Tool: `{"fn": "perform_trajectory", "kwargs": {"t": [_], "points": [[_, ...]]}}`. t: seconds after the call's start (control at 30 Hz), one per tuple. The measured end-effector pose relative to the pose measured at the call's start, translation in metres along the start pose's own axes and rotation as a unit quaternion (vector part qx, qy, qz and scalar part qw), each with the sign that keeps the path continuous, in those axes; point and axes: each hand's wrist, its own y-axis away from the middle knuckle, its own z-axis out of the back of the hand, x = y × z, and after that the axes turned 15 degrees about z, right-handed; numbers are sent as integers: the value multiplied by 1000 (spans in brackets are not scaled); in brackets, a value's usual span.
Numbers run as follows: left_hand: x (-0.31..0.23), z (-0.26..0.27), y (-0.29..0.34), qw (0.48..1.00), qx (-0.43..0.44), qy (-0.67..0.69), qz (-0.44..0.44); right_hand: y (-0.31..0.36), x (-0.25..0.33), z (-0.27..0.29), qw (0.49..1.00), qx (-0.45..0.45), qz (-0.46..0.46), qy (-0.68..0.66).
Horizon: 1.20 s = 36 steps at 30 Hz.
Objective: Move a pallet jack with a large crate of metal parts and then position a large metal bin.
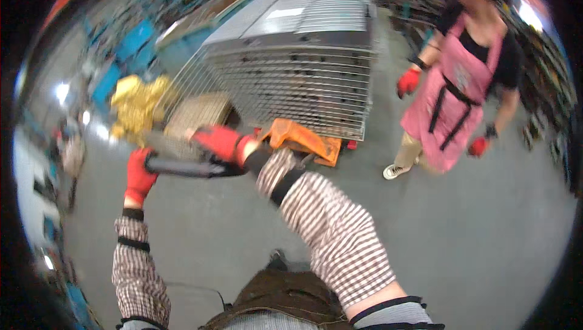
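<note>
My left hand (140, 177), in a red glove, is closed around the left end of a dark pallet jack handle (197, 168). Farther right, my right hand (222, 143), also red-gloved, grips the handle's far side; blur hides part of its fingers. The orange pallet jack body (299, 139) lies just beyond, at the foot of a large wire cage (291, 81). Grey slatted panels (291, 11) cover the cage's top, with a white sheet on them.
At the right a co-worker in a pink apron (452, 87) and red gloves stands beside the cage. Yellow sheeting (136, 105) is heaped left of it, near a tan stack (197, 114). Racks of parts (540, 63) line the right side. Grey floor (461, 239) spreads in front.
</note>
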Motion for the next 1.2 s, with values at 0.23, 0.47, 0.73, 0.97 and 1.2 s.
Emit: {"fn": "perform_trajectory", "kwargs": {"t": [0.23,0.47,0.73,0.97,1.2], "points": [[-73,18,24,999,-12,26,-37,18,27,31,770,263,-443,-376],[-101,3,14,990,-42,101,-91,-39,107,112,713,313,-489,-395],[-102,1,9,979,-50,146,-135,-36,140,102,895,228,-384,9],[-94,3,-15,972,-32,105,-207,-43,131,115,896,248,-367,26],[-56,-14,-96,959,-20,144,-243,-53,78,160,885,222,-408,-31]]}}
